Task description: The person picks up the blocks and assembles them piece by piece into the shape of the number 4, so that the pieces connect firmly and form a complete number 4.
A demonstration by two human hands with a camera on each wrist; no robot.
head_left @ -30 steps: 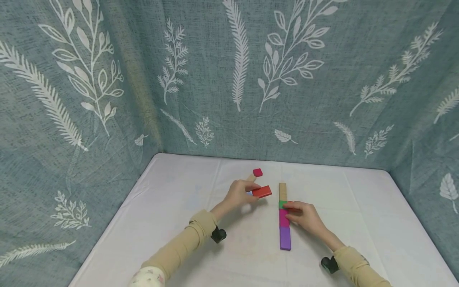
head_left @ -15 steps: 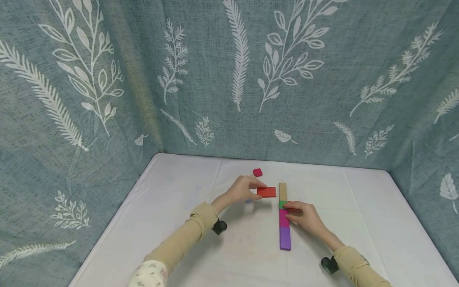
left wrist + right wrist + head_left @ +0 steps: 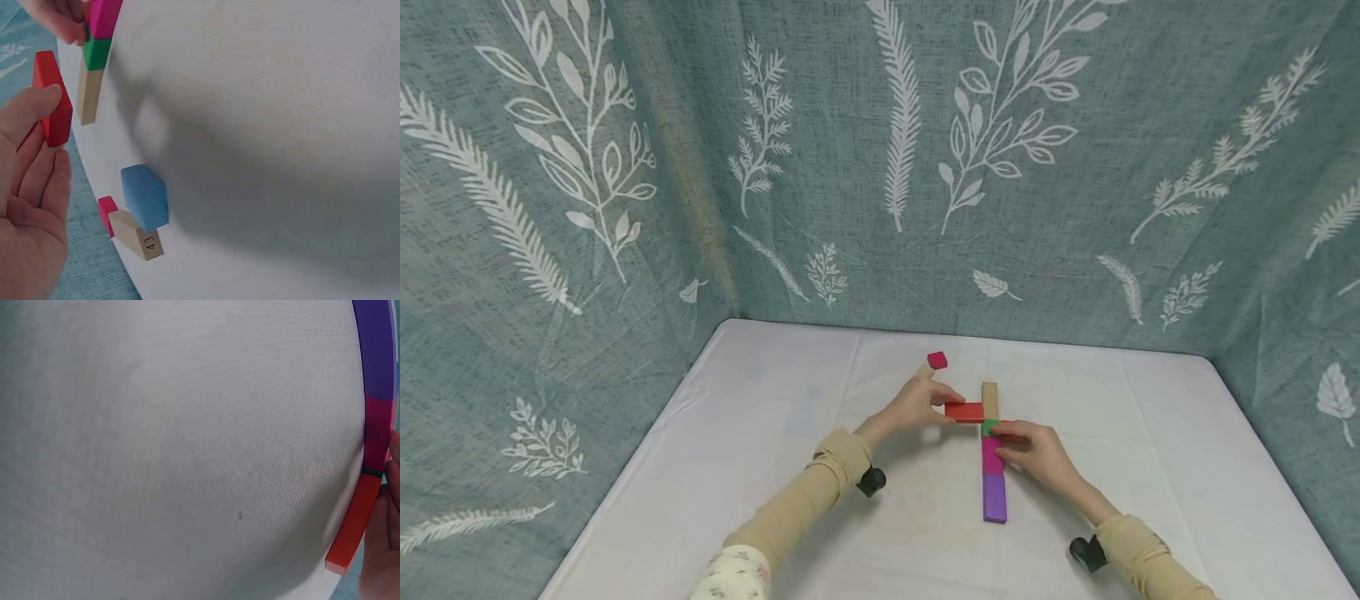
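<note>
My left hand (image 3: 916, 405) pinches a flat red wooden block (image 3: 964, 412) between thumb and fingers. Its right end is beside a straight row of blocks; whether they touch, I cannot tell. From far to near, that row has a beige block (image 3: 990, 400), a green block (image 3: 990, 428), a magenta block (image 3: 992, 456) and a purple block (image 3: 994, 498). An orange block (image 3: 354, 522) juts rightward from the green one. Fingers of my right hand (image 3: 1039, 452) rest across the orange block and touch the green one, with the thumb by the magenta block.
Behind the left hand lie a blue block (image 3: 145, 197), a beige block marked 43 (image 3: 134, 234) and a small pinkish-red block (image 3: 937, 360). A white cloth (image 3: 1150, 467) covers the table. Grey-green leaf-patterned fabric (image 3: 850, 167) hangs around its back and sides.
My left hand has carried the red block rightward, close to the left side of the row, turning it square to the row. My right hand has stayed in place.
</note>
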